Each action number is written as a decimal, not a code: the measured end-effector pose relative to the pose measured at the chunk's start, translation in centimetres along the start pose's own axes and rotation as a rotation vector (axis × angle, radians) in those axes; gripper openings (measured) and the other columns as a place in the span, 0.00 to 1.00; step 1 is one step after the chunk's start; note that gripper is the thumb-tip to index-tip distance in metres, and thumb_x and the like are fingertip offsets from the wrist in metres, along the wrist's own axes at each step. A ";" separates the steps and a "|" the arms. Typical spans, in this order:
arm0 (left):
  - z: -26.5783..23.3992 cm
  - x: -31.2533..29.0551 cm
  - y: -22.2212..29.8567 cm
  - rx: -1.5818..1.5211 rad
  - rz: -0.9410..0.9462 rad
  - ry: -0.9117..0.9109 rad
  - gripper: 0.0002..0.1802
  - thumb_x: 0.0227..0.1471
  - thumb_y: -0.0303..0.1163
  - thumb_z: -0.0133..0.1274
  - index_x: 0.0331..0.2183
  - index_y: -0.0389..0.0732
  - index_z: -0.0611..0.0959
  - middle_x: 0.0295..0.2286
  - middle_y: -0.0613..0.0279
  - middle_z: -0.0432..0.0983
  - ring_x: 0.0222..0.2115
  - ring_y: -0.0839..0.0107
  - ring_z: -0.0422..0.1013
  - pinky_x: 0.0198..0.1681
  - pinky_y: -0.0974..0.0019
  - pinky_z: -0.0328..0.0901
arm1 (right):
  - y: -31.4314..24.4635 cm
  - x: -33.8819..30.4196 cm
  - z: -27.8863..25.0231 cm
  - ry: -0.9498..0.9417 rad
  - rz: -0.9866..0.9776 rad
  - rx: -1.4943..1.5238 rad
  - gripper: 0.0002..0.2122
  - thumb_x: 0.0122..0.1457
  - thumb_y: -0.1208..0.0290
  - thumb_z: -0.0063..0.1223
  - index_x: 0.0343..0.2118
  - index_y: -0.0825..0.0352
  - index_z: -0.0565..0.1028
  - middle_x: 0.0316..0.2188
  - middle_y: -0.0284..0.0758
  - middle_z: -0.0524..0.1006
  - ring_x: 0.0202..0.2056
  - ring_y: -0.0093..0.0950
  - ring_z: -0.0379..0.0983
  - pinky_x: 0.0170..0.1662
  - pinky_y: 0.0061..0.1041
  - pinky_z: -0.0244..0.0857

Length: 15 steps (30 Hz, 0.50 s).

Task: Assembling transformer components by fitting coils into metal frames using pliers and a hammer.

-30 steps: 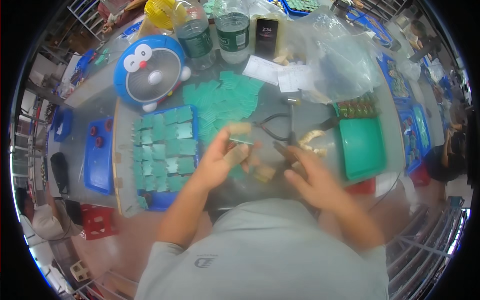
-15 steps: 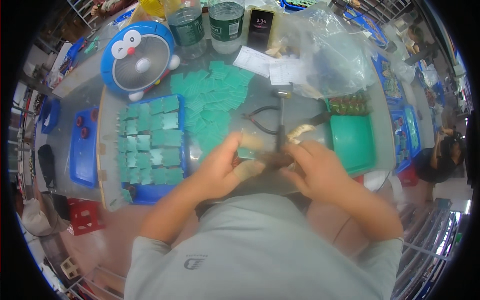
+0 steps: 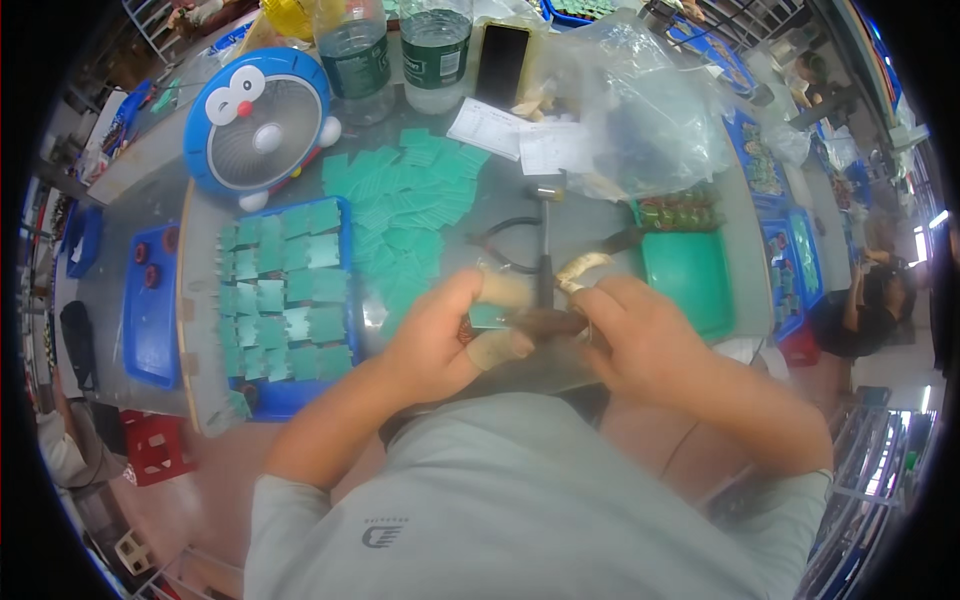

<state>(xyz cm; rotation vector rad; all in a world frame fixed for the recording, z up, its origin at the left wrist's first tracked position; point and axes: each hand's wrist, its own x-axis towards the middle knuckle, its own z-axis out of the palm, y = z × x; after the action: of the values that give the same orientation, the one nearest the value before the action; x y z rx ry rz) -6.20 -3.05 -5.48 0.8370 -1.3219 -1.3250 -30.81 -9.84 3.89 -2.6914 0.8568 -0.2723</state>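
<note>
My left hand (image 3: 455, 340), with taped fingertips, pinches a small green circuit board (image 3: 490, 317) close to my chest. My right hand (image 3: 640, 335) grips a dark-handled tool (image 3: 548, 322) whose end meets that board. A loose heap of green circuit boards (image 3: 410, 210) lies on the grey table ahead. To the left a blue tray (image 3: 345, 240) holds rows of the same boards. Black-handled pliers (image 3: 505, 240) lie just beyond my hands.
A blue cartoon-cat desk fan (image 3: 262, 125) stands at the back left, two plastic bottles (image 3: 400, 45) and a black phone (image 3: 501, 62) behind. A green tray (image 3: 690, 280) sits right, a clear plastic bag (image 3: 640, 110) beyond it. Another blue tray (image 3: 150, 305) lies far left. A seated person (image 3: 865, 305) is at right.
Both hands have drawn together and nearer my chest, now meeting on the small board with the tool. The view has shifted slightly as my head moved.
</note>
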 end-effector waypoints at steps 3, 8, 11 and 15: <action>-0.1 0.7 0.7 0.181 0.075 -0.001 0.25 0.58 0.39 0.67 0.51 0.35 0.78 0.42 0.58 0.79 0.39 0.75 0.76 0.37 0.70 0.71 | 0.1 -0.2 -0.8 -0.068 0.012 -0.039 0.15 0.51 0.72 0.66 0.41 0.66 0.74 0.32 0.43 0.76 0.35 0.45 0.77 0.36 0.42 0.73; 0.2 0.4 1.5 0.261 -0.013 -0.076 0.25 0.57 0.41 0.68 0.48 0.36 0.80 0.40 0.60 0.80 0.35 0.75 0.75 0.32 0.70 0.69 | -0.4 -0.1 -3.3 -0.188 -0.027 -0.169 0.14 0.50 0.73 0.65 0.39 0.66 0.74 0.30 0.43 0.76 0.32 0.45 0.78 0.34 0.41 0.73; 0.9 0.1 1.5 0.161 0.075 0.075 0.23 0.57 0.40 0.68 0.47 0.36 0.80 0.39 0.61 0.81 0.35 0.75 0.75 0.33 0.70 0.68 | -0.7 0.5 -4.0 -0.250 -0.028 -0.215 0.14 0.51 0.72 0.65 0.39 0.66 0.74 0.31 0.43 0.76 0.34 0.44 0.77 0.35 0.41 0.73; 0.2 0.6 1.3 0.246 0.023 -0.007 0.23 0.57 0.40 0.68 0.48 0.36 0.80 0.41 0.61 0.80 0.38 0.75 0.76 0.37 0.70 0.69 | -0.4 -0.4 -1.9 -0.109 -0.027 -0.045 0.14 0.54 0.71 0.64 0.41 0.67 0.73 0.34 0.44 0.76 0.36 0.44 0.76 0.35 0.43 0.72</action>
<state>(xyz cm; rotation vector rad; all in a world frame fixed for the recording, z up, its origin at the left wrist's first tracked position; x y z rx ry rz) -6.25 -3.37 -4.03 0.9816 -1.5163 -1.1629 -31.44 -9.72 5.72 -2.7326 0.8037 -0.1118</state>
